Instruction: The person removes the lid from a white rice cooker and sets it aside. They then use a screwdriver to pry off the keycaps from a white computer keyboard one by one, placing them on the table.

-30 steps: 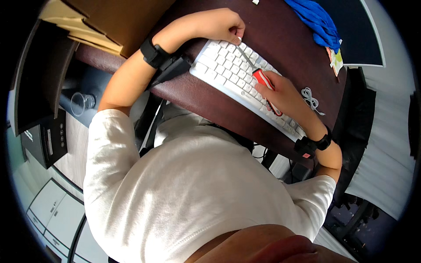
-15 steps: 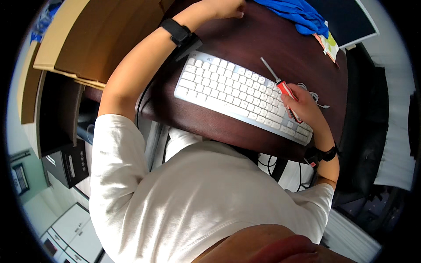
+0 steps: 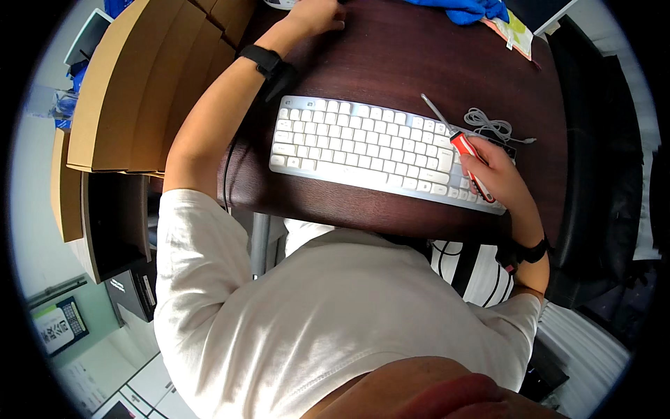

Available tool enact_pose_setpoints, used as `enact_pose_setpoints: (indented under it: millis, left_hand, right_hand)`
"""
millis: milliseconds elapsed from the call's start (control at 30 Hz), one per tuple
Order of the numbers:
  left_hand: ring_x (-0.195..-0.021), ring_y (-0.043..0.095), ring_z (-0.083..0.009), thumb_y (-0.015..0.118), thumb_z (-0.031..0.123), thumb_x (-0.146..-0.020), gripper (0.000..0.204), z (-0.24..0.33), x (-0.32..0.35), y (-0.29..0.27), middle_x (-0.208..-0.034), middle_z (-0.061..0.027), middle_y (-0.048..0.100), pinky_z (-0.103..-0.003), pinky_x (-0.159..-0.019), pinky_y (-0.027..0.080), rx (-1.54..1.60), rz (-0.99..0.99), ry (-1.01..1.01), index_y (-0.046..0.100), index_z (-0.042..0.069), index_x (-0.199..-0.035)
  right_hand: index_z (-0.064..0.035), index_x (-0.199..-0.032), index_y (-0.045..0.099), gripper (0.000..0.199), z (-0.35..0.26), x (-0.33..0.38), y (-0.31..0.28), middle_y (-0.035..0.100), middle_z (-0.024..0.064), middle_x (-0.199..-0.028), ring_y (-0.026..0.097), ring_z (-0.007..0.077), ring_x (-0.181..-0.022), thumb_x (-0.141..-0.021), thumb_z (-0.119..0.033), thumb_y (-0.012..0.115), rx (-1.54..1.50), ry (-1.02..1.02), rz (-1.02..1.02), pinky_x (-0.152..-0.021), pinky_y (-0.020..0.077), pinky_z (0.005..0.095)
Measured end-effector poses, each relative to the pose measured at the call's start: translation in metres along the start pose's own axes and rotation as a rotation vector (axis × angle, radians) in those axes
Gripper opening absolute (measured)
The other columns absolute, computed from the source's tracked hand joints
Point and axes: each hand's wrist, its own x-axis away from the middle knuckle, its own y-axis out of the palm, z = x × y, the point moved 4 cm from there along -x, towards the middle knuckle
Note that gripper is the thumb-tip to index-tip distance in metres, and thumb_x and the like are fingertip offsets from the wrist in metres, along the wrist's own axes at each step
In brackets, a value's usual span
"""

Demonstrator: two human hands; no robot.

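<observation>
My right hand [image 3: 499,176] is closed round the red-and-white handle of a screwdriver [image 3: 462,145]. Its metal shaft points up and to the left over the top right part of a white keyboard [image 3: 363,150]. The keyboard lies at a slight slant on the dark brown table [image 3: 391,66], its keys facing up. Beyond its left end, near the top edge of the view, my left hand [image 3: 317,17] is low over the table with curled fingers. Whatever they may hold is hidden. A white object [image 3: 280,3], cut off by the frame, is just beside that hand.
A coiled white cable [image 3: 492,124] lies behind my right hand. Blue cloth [image 3: 464,8] and a patterned packet [image 3: 513,33] are at the far right. Open cardboard boxes [image 3: 139,84] stand along the left side, and a black padded seat [image 3: 593,174] borders the table's right.
The view has turned, so the keyboard appears less slanted. My left hand shows farther left, with a white object now visible beside it. My right hand still holds the screwdriver over the keyboard.
</observation>
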Motion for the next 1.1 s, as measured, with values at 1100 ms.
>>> enact_pose_setpoints:
  millis: [1100]
  left_hand:
    - [-0.072, 0.063, -0.0255, 0.073, 0.015, -0.073, 0.026, 0.084, 0.151, -0.042, -0.075, -0.0133, 0.063, -0.035, -0.065, 0.048, 0.583, -0.268, 0.135, 0.066, 0.003, -0.095]
  right_hand:
    - [0.0015, -0.115, 0.058, 0.032, -0.116, -0.037, 0.086, 0.061, 0.0051, -0.072, 0.051, 0.0068, -0.049, -0.087, -0.014, 0.057, 0.601, 0.109, -0.247, -0.042, 0.0406, 0.0239]
